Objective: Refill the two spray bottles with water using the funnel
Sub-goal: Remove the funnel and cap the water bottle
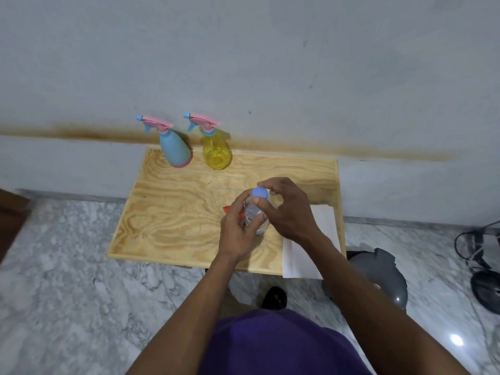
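A clear plastic bottle (pixel 255 212) is largely hidden by both hands over the plywood worktop (pixel 173 212): its body is wrapped in the left hand (pixel 238 228), while its round blue cap (pixel 260 192) is pinched by the right hand (pixel 289 209). Only an orange sliver (pixel 226 208), perhaps the funnel, is seen behind the left hand. The opaque blue sprayer (pixel 174 150) and translucent yellow sprayer (pixel 216 150) are stood upright at the back edge by the wall, both capped with pink triggers; white paper (pixel 300 255) is partly covered by the right forearm.

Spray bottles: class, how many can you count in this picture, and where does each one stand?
2. The blue spray bottle stands at the table's far left corner by the wall; the yellow spray bottle stands just to its right. Both have their pink spray heads on. None seems hidden.
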`<state>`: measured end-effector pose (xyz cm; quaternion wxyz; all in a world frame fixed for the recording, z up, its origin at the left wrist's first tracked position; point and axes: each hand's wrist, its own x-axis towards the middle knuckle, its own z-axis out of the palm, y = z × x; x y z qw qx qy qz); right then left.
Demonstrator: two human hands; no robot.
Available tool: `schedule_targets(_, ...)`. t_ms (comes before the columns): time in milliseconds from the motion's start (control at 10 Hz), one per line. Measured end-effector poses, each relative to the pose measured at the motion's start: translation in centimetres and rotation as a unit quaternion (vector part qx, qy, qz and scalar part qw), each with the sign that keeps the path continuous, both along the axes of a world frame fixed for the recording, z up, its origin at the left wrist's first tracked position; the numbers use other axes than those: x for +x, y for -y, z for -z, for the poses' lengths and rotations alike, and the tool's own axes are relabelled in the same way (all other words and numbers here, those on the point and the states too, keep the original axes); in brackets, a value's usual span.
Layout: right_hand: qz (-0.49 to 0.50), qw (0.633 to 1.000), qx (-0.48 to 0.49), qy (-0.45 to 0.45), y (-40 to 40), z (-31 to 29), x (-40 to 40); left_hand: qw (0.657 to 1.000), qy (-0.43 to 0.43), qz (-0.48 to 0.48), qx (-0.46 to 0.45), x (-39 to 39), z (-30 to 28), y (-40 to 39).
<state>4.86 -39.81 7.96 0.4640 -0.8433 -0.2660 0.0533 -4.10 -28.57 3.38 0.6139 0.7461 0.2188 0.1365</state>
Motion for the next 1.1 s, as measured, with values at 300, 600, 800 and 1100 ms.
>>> schedule_targets(300,0.065,0.998,0.018,-0.007,-1.2,1.3,-1.5,1.000,-0.021,-0.003,0.002,0.1,0.3,-0.1)
schedule_targets(600,0.090,0.993,0.069,-0.029,-1.1,1.9,-2.2,0.993,-0.089,0.068,0.033,-1.1,-0.2,-2.5)
schedule_targets(800,0.141,0.986,0.083,-0.027,-1.5,3.0,-2.8,0.961,-0.247,-0.120,0.011,-2.5,1.8,-4.5)
schedule_targets(1100,0.187,0.978,0.085,-0.035,-2.4,3.1,-4.0,0.928,-0.356,-0.110,-0.024,0.7,6.5,-3.5)
